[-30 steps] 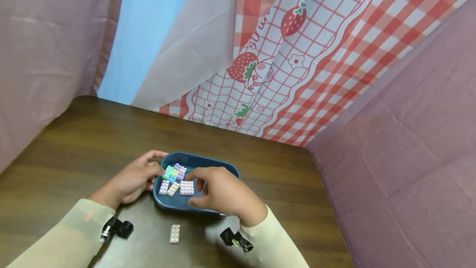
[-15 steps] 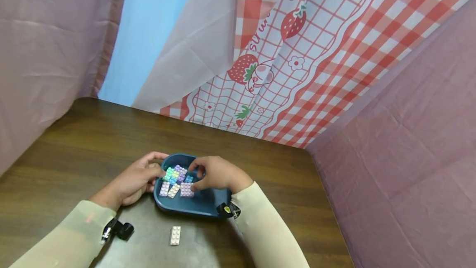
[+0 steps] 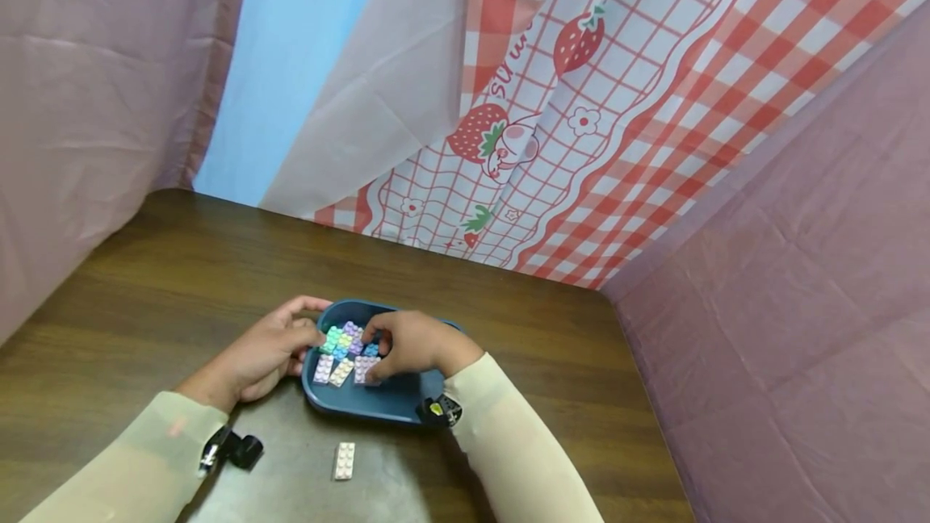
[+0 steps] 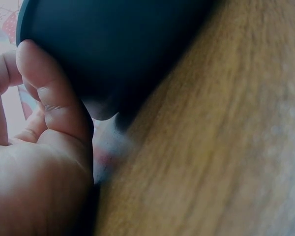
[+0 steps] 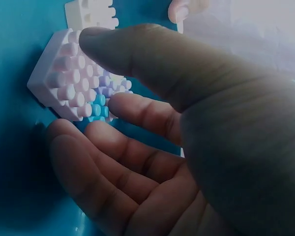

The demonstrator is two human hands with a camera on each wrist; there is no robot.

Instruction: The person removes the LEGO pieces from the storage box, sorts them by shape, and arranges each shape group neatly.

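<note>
A dark blue tray point(image 3: 356, 403) holds several pastel building bricks. My left hand point(image 3: 265, 349) grips the tray's left end; in the left wrist view its thumb point(image 4: 51, 93) lies against the tray wall point(image 4: 118, 44). Over the bricks is my right hand point(image 3: 421, 343). Its thumb point(image 5: 123, 46) touches the studs of a pale pink brick point(image 5: 64, 78), while the fingers curve loosely beside a small blue brick point(image 5: 98, 105). Green, yellow and purple bricks point(image 3: 350, 331) cluster at the tray's far left. A lilac brick point(image 3: 323, 370) and a cream brick point(image 3: 341, 373) lie in front of them.
One white brick point(image 3: 345, 461) lies on the wooden table point(image 3: 218, 265) in front of the tray. Pink cloth point(image 3: 770, 265) hangs at both sides, and a checked strawberry cloth point(image 3: 523, 144) closes the back.
My right hand has moved back and left over the tray, its thumb coming onto the pale pink brick. The small blue brick has come into sight. My left hand keeps its place.
</note>
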